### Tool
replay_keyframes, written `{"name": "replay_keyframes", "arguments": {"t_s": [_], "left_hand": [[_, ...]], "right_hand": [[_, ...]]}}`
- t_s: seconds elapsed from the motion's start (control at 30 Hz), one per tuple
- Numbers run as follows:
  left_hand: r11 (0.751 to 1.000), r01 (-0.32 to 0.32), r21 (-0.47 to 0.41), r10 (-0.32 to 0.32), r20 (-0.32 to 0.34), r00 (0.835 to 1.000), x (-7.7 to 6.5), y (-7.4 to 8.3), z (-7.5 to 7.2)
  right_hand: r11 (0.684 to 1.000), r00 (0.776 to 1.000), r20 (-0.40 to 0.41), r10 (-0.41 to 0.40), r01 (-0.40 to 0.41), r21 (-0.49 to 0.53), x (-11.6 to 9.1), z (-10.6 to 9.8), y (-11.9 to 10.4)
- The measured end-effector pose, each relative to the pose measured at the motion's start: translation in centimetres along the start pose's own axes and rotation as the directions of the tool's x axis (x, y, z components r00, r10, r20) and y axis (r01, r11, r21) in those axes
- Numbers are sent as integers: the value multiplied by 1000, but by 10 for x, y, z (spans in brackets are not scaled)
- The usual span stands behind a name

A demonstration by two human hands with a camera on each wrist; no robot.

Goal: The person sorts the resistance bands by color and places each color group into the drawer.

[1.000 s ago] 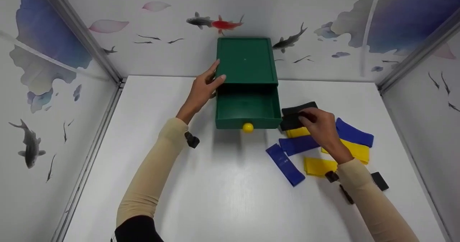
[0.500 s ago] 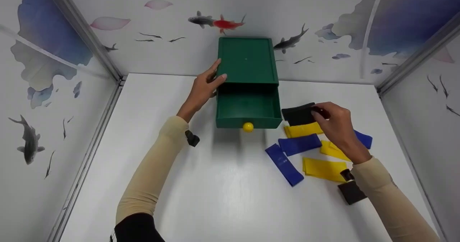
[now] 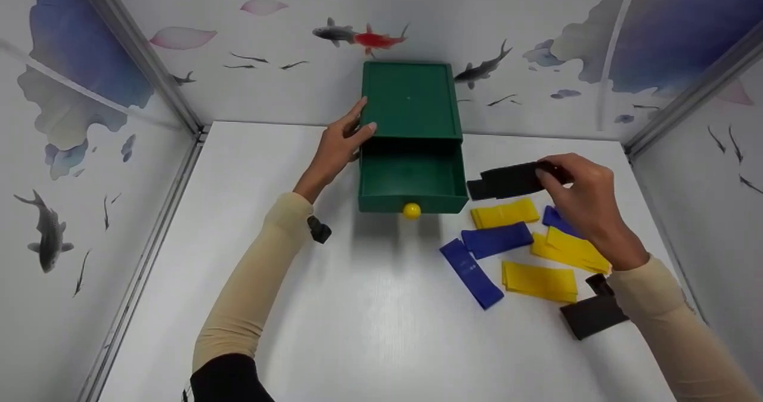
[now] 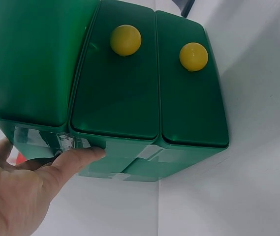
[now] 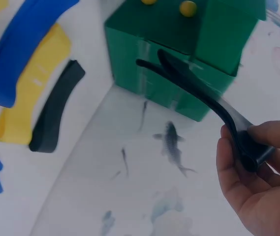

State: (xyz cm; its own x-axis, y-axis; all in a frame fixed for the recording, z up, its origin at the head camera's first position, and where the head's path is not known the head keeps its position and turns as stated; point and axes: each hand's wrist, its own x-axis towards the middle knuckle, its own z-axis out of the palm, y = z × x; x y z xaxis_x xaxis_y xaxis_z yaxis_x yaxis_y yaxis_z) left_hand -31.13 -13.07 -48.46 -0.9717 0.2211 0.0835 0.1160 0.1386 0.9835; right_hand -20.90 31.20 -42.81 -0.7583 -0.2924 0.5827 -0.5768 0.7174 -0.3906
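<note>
A green drawer cabinet [image 3: 411, 99] stands against the back wall, its top drawer [image 3: 381, 204] pulled out and bare inside. My left hand [image 3: 335, 154] rests against the cabinet's left side, thumb and fingers fairly straight; the left wrist view has the thumb [image 4: 76, 162] touching that side. Right of the drawer, my right hand [image 3: 587, 196] pinches one end of a folded black resistance band [image 5: 199, 91] between thumb and fingers, lifted off the table. Beneath it in the head view, another black band [image 3: 475, 191] lies partly covered.
Several yellow bands [image 3: 539, 281] and blue bands [image 3: 472, 274] lie spread on the white table [image 3: 357, 330] at right. Another black band [image 3: 587, 318] lies under the right wrist. Two lower drawers [image 4: 117, 93] with yellow knobs are closed. Printed walls surround the table.
My right hand has moved right and up, drawing the black band away from the one under it. The left hand and cabinet have stayed put.
</note>
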Motion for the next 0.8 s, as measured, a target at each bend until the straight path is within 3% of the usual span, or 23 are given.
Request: {"name": "replay_keyframes", "arguments": {"t_s": [0.37, 0.8], "left_hand": [[1000, -23, -11, 23, 4, 1000, 0, 0, 0], [1000, -23, -9, 23, -3, 1000, 0, -1, 0]], "right_hand": [[999, 996, -74, -39, 38, -12, 23, -26, -31], [997, 985, -165, -43, 54, 61, 47, -21, -73]]}}
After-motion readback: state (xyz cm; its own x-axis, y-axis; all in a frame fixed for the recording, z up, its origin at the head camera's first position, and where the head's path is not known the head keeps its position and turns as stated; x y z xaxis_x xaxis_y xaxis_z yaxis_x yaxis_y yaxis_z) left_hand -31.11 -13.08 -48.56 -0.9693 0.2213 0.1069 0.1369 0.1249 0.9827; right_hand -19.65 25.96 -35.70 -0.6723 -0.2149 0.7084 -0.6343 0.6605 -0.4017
